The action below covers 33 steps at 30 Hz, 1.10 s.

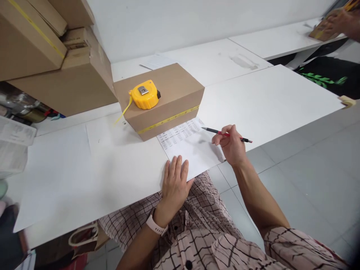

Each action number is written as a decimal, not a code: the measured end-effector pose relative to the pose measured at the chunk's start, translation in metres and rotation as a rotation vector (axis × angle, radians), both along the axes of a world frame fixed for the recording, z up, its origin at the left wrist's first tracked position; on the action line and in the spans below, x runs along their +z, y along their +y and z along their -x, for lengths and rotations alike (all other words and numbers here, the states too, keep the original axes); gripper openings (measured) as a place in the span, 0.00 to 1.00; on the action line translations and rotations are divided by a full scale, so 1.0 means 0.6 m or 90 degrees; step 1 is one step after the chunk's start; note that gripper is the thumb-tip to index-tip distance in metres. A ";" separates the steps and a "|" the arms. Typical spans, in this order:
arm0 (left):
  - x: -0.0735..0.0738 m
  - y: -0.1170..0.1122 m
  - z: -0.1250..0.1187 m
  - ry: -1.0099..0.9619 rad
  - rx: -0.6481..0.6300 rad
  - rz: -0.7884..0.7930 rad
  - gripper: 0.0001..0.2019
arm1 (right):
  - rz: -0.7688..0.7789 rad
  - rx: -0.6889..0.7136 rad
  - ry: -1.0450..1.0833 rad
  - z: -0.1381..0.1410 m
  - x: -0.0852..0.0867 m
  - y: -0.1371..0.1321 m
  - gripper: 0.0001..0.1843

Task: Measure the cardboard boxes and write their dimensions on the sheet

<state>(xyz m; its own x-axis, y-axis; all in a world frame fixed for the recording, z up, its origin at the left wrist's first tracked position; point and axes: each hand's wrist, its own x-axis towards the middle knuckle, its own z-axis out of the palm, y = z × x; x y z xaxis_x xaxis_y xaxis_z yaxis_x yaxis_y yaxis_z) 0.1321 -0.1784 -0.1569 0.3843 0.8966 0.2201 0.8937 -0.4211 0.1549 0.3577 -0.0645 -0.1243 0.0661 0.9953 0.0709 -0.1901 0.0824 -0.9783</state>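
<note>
My left hand [176,180] lies flat, fingers stretched, on the near left edge of a sheet of paper [194,155] with rows of handwriting on its far part. In my right hand [232,148] a red and black pen [212,130] is gripped, its tip pointing left, above the paper. Beyond the sheet stands a closed cardboard box [168,108] with a yellow measuring strip along its front side. On its top rests a yellow tape measure [144,95]; a short yellow strip hangs from it over the box's left edge.
Stacked cardboard boxes [81,75] fill the back left. A blank white sheet [56,168] lies on the white table [270,101]. At the far right, another person's hand [343,24] touches a box [320,32]. A paper bag [92,240] is under the table.
</note>
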 end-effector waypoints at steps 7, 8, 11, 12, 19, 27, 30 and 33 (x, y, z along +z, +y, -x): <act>0.004 0.002 -0.010 0.018 0.007 0.006 0.27 | 0.096 0.344 0.025 0.124 0.015 0.002 0.29; 0.004 0.003 -0.007 0.018 0.004 0.009 0.28 | 0.102 0.344 0.005 0.143 0.012 0.004 0.25; 0.009 0.010 0.009 0.006 -0.009 0.027 0.30 | 0.086 0.284 -0.064 0.190 -0.004 0.017 0.24; 0.012 0.013 0.018 0.003 -0.017 0.037 0.31 | 0.070 0.262 -0.084 0.201 -0.011 0.023 0.25; 0.023 0.032 0.058 0.029 -0.060 0.093 0.44 | -0.005 0.315 -0.135 0.204 -0.037 0.045 0.14; 0.020 0.031 0.054 -0.006 -0.056 0.094 0.42 | -0.068 0.241 -0.192 0.206 -0.032 0.028 0.14; 0.019 0.030 0.054 -0.008 -0.058 0.091 0.41 | -0.071 0.226 -0.188 0.208 -0.037 0.027 0.15; 0.019 0.028 0.053 -0.009 -0.057 0.083 0.41 | -0.075 0.184 -0.237 0.208 -0.040 0.026 0.15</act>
